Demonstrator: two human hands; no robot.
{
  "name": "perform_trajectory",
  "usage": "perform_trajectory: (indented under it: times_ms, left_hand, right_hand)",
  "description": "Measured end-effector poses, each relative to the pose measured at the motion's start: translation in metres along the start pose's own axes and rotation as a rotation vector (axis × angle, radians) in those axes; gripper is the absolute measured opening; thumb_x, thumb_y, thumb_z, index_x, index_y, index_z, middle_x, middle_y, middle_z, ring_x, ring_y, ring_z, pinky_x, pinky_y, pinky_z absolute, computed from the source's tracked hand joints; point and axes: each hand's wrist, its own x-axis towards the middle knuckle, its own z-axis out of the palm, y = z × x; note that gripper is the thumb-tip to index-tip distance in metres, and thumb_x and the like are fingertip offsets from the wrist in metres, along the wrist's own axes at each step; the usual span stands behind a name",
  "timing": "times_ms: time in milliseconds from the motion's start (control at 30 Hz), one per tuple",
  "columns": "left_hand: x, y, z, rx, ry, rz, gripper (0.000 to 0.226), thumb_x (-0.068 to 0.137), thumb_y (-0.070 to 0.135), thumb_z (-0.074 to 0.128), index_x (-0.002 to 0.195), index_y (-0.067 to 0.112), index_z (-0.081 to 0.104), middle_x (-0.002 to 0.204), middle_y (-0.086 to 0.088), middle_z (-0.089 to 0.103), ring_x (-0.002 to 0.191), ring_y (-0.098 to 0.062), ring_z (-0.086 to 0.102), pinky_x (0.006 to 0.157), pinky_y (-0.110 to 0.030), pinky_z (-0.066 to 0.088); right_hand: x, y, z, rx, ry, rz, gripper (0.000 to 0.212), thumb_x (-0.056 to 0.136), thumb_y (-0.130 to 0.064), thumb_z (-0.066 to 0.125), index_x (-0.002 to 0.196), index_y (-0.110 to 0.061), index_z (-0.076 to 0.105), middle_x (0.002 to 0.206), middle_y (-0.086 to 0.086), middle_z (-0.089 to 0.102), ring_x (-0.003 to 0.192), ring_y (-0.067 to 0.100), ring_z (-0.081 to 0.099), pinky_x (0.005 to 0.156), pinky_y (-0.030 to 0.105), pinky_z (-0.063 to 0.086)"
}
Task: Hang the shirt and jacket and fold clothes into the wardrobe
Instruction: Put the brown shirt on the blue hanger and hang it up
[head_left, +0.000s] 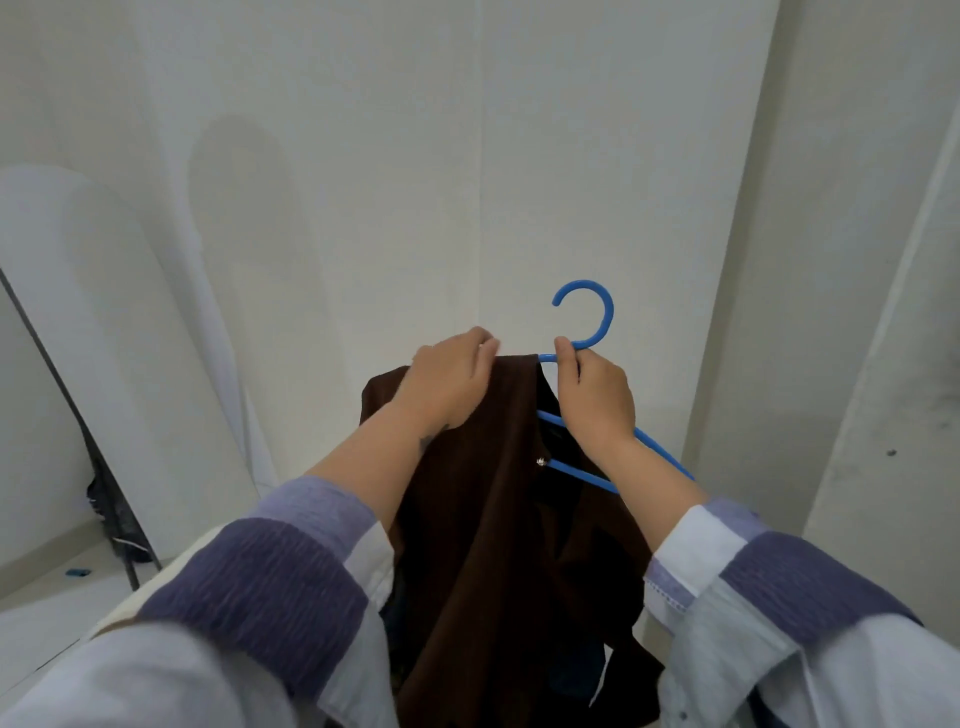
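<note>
A dark brown garment hangs down in front of me, draped over the left arm of a blue plastic hanger. My right hand grips the hanger at the base of its hook, thumb up against the neck. My left hand grips the brown fabric at the hanger's left shoulder. The hanger's right arm and lower bar stick out bare past my right wrist. A small shiny button shows on the garment near its middle.
White walls stand close ahead and to the right. On the left a white rounded panel leans on a dark metal frame. A small blue object lies on the floor at lower left.
</note>
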Motion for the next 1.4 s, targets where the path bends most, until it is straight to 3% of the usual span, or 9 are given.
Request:
perform_trajectory:
  times_ms: [100,333,633,700,767,833,1033,1167,1400]
  left_hand:
    - [-0.018,-0.030,-0.010,0.224,0.102,-0.034,0.040,0.101,0.038,0.021,0.109,0.022,0.057,0.106,0.005,0.064,0.101,-0.020,0.057,0.092,-0.040,0.035]
    - [-0.037,-0.026,-0.013,0.167,0.168,-0.093,0.037,0.103,0.027,0.021,0.075,0.015,0.042,0.072,0.000,0.046,0.076,-0.028,0.049,0.077,-0.040,0.039]
    - [-0.028,0.067,0.004,0.272,0.176,0.144,0.039,0.102,0.028,0.018,0.097,0.015,0.055,0.090,-0.002,0.060,0.077,-0.022,0.047,0.067,-0.035,0.032]
    - [-0.026,0.078,0.004,0.265,0.165,0.188,0.044,0.100,0.037,0.017,0.094,0.016,0.054,0.084,0.000,0.056,0.079,-0.022,0.050,0.067,-0.034,0.028]
    - [-0.025,0.087,0.003,0.203,0.168,0.173,0.051,0.096,0.055,0.020,0.085,0.016,0.052,0.077,0.004,0.050,0.077,-0.020,0.049,0.069,-0.033,0.030]
    - [-0.024,0.097,0.004,0.233,0.155,0.179,0.052,0.092,0.062,0.028,0.089,0.016,0.053,0.081,0.004,0.050,0.080,-0.018,0.048,0.073,-0.034,0.032]
    - [-0.017,0.141,0.006,0.244,0.210,0.186,0.051,0.093,0.060,0.031,0.094,0.015,0.055,0.092,-0.001,0.062,0.086,-0.020,0.053,0.076,-0.034,0.035]
    - [-0.014,0.183,0.012,0.273,0.235,0.229,0.051,0.093,0.060,0.032,0.095,0.015,0.056,0.094,-0.001,0.062,0.089,-0.021,0.053,0.078,-0.036,0.037]
    - [-0.023,0.267,0.024,0.138,0.298,0.262,0.048,0.094,0.057,0.035,0.093,0.013,0.055,0.095,-0.004,0.063,0.094,-0.025,0.054,0.078,-0.036,0.034]
  right_hand:
    - [-0.005,-0.003,-0.013,0.032,0.050,0.004,0.051,0.101,-0.042,0.031,0.056,-0.019,0.040,0.053,-0.003,0.043,0.050,0.011,0.042,0.049,0.026,0.032]
    - [-0.022,-0.015,-0.032,-0.029,0.051,0.005,0.051,0.102,-0.042,0.031,0.055,-0.021,0.035,0.053,-0.004,0.040,0.049,0.010,0.037,0.050,0.026,0.027]
    - [-0.024,-0.023,-0.077,-0.084,0.028,0.034,0.049,0.102,-0.043,0.027,0.059,-0.021,0.038,0.058,-0.004,0.042,0.055,0.010,0.040,0.054,0.028,0.031]
    - [-0.027,-0.021,-0.091,-0.034,0.007,0.048,0.050,0.102,-0.042,0.026,0.069,-0.013,0.049,0.065,-0.002,0.047,0.061,0.012,0.043,0.062,0.032,0.037]
    - [-0.031,-0.019,-0.103,0.026,-0.027,0.069,0.048,0.103,-0.041,0.025,0.096,-0.008,0.058,0.083,0.002,0.054,0.078,0.013,0.049,0.076,0.034,0.041]
    - [-0.034,-0.014,-0.112,0.022,-0.031,0.050,0.044,0.103,-0.039,0.024,0.111,-0.010,0.056,0.096,0.003,0.058,0.093,0.017,0.054,0.082,0.030,0.038]
    - [-0.064,0.031,-0.129,-0.395,0.518,-0.106,0.029,0.095,-0.035,0.040,0.107,-0.013,0.054,0.105,0.003,0.057,0.098,0.022,0.048,0.081,0.036,0.040]
    - [-0.099,0.075,-0.156,-0.566,0.654,-0.211,0.015,0.085,-0.022,0.061,0.095,-0.013,0.054,0.104,0.009,0.054,0.096,0.024,0.045,0.075,0.040,0.043]
    - [-0.138,0.127,-0.215,-0.487,0.333,-0.106,0.013,0.091,-0.015,0.058,0.101,-0.017,0.067,0.100,-0.002,0.064,0.093,0.015,0.057,0.078,0.034,0.053]
